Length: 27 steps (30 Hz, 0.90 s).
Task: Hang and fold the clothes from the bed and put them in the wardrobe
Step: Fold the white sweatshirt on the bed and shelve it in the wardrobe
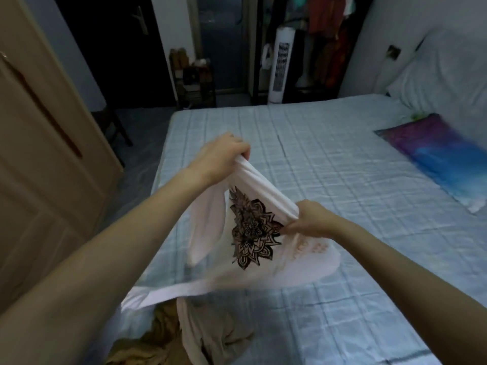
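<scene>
A white T-shirt (pixel 208 233) with a black flower print hangs in the air over the bed (pixel 342 180), blurred by motion. My left hand (pixel 224 154) grips one bunched upper edge of it, raised and farther out. My right hand (pixel 308 219) pinches another edge lower and closer to me. The shirt's lower part trails down toward a heap of tan and beige clothes (pixel 168 341) at the bed's near corner.
A wooden wardrobe door (pixel 47 159) stands at the left. A pillow with a purple and blue cover (pixel 442 156) and a white duvet (pixel 453 72) lie at the right. A tower fan (pixel 280 67), a small shelf (pixel 195 80) and hanging clothes (pixel 329 30) stand beyond the bed.
</scene>
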Tool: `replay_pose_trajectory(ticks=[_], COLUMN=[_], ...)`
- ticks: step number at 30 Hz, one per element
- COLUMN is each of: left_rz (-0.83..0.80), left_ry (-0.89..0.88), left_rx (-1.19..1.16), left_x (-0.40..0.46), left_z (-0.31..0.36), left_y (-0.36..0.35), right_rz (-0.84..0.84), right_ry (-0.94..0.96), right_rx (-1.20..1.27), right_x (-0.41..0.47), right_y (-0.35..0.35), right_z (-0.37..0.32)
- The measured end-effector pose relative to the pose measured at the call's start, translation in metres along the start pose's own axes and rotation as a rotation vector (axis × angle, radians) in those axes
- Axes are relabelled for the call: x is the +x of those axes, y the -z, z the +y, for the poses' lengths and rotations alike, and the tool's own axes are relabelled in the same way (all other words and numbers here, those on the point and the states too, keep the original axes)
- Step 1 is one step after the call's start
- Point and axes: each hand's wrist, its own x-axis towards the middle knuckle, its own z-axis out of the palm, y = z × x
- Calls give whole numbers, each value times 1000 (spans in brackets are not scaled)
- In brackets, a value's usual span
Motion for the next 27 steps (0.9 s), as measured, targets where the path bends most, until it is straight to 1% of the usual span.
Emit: replay_pose_trajectory(ticks=[1, 3, 5, 8, 10, 12, 14, 16, 17, 19, 21, 24, 26, 27], left_rz=[-4, 20, 21, -57, -102, -121, -130, -157, -177, -252, -349, -462, -508, -526], left_ry=[-37, -39, 21, 112, 143, 181, 223, 263, 299, 434, 531, 499, 451, 409], left_rx=[66, 150, 210, 268, 311, 348, 361, 366, 370, 324, 232, 117, 40, 1], left_x=[4, 9, 12, 19, 25, 29, 29, 23, 17, 3, -13, -27, -26, -23], left_z=[3, 7, 6, 5, 10, 12, 6, -7, -15, -31, -39, -22, 2, 14], left_y=[-2, -7, -9, -11, -11, -10, -9, -9, -11, -17, -31, -59, -80, -89], right_rz=[-67, -120, -89, 2, -48, -107, -122, -184, -224, -232, -208, -256, -301, -308], right_ry=[-20, 10, 78, 134, 168, 175, 168, 154, 129, 42, -27, -42, 1, 52], right_rx=[-49, -83, -33, 149, 160, 78, -23, -99, -199, -340, -373, -398, -381, -368], right_x=[0, -1, -2, -1, 2, 8, 17, 26, 28, 28, 23, 23, 32, 40], right_y=[5, 16, 30, 48, 55, 56, 61, 70, 75, 85, 93, 95, 85, 75], right_z=[5, 18, 32, 51, 61, 73, 96, 127, 147, 194, 236, 253, 237, 226])
